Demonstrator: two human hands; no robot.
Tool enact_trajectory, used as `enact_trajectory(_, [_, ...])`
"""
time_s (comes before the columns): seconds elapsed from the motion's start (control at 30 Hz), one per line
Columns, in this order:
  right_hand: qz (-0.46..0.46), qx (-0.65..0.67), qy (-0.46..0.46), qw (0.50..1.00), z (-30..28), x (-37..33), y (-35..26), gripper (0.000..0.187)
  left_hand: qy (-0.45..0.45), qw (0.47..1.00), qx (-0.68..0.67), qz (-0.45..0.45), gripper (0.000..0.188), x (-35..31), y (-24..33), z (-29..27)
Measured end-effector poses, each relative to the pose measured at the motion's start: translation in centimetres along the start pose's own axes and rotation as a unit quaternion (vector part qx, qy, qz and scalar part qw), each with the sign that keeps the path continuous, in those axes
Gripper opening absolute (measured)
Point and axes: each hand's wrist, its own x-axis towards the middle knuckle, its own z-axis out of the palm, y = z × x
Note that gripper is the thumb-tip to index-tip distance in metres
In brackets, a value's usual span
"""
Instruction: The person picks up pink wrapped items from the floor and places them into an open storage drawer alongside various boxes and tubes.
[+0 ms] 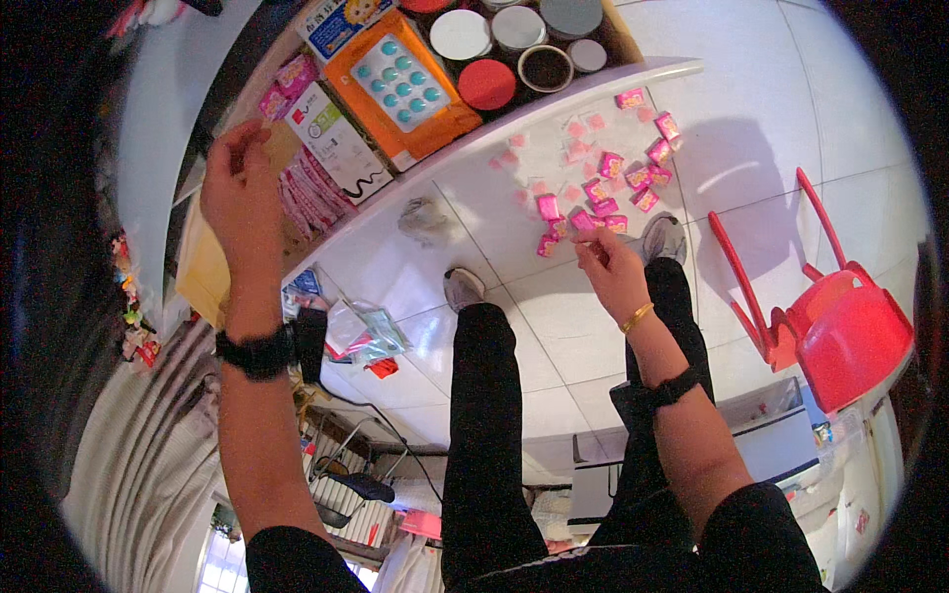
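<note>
My left hand (pixel 240 188) hovers over the left part of an open drawer, its fingers loosely bent and apart, with nothing visible in them. Just beyond it, pink packets (pixel 287 87) lie in the drawer corner. My right hand (pixel 611 272) is above the floor, with its fingers curled together. A small pink packet (pixel 583 219) shows right at its fingertips; whether it is held or lies on the floor behind, I cannot tell. Around that spot, several shiny pink packets (pixel 659 151) and clear-wrapped pale pink pieces (pixel 577 150) are scattered over the white tiles.
The drawer's pale front edge (pixel 435 158) curves across the view. Inside are a blister pack (pixel 400 82) on an orange packet, a white box (pixel 334 138) and round-lidded jars (pixel 461 35). A red chair (pixel 840 326) stands right; a crumpled clear bag (pixel 425 221) lies by my left foot.
</note>
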Motion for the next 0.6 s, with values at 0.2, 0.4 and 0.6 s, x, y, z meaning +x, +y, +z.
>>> enact_trajectory(0.2, [-0.024,0.008,0.023,0.999,-2.1,-0.5,2.0,0.017,-0.027,0.97,-0.081,0.227,0.028,-11.8,10.0,2.0])
enact_trajectory(0.4, [-0.002,0.013,0.004,1.0,-4.0,-0.6,2.3,0.014,-0.174,0.962,-0.074,0.196,0.027,-20.9,11.9,13.9])
enact_trajectory(0.6, [0.001,0.04,0.027,0.999,-6.6,-0.2,5.2,0.018,-0.297,0.954,-0.026,0.04,0.019,-28.4,5.1,31.9])
